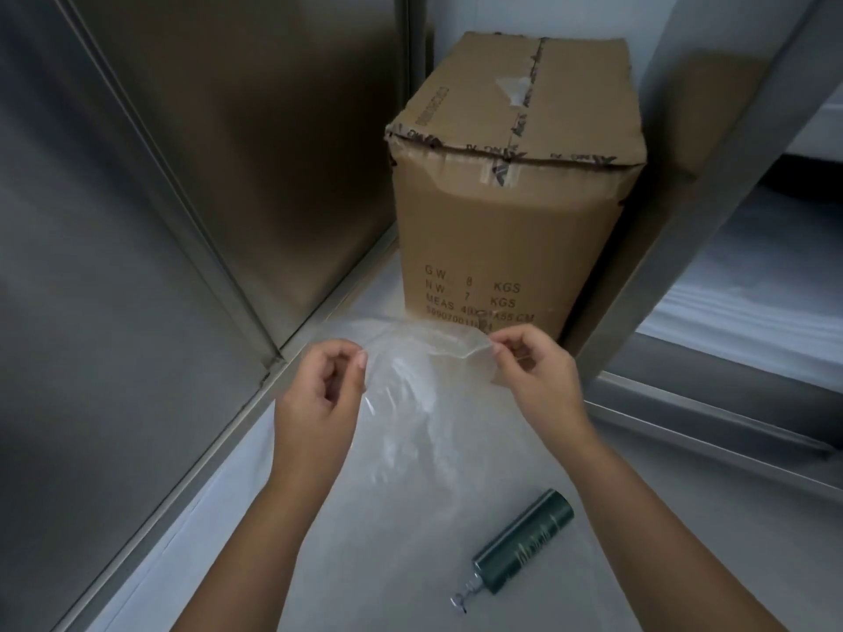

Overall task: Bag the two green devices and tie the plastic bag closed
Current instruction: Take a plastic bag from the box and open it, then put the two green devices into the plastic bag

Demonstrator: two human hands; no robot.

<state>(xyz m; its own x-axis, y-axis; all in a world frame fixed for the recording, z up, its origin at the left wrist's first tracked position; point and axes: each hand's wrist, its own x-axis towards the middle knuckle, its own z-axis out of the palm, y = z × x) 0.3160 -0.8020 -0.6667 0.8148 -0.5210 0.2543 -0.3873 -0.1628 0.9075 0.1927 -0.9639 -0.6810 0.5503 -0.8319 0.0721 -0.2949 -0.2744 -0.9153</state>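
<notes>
Both my hands are up over the pale surface [319, 563], working the mouth of the clear plastic bag [424, 403]. My right hand [538, 376] pinches the bag's rim between thumb and fingertips, close to the foot of the cardboard box [511, 212]. My left hand [319, 399] is curled, thumb and forefinger nearly together at the bag's left edge; I cannot tell for sure whether film is caught between them. The bag hangs slack between my two hands and spreads down towards me over the surface, nothing visible inside it.

One green device [524, 542] lies on its side on the surface, outside the bag, towards the near right, just left of my right forearm. It is a dark green cylinder with a small metal fitting at its nearer end. I see only that one.

The box stands upright at the far end of the surface, taped along its top seam, with weight markings printed on the face towards me. A metal wall [137, 221] runs along the surface's left edge.
</notes>
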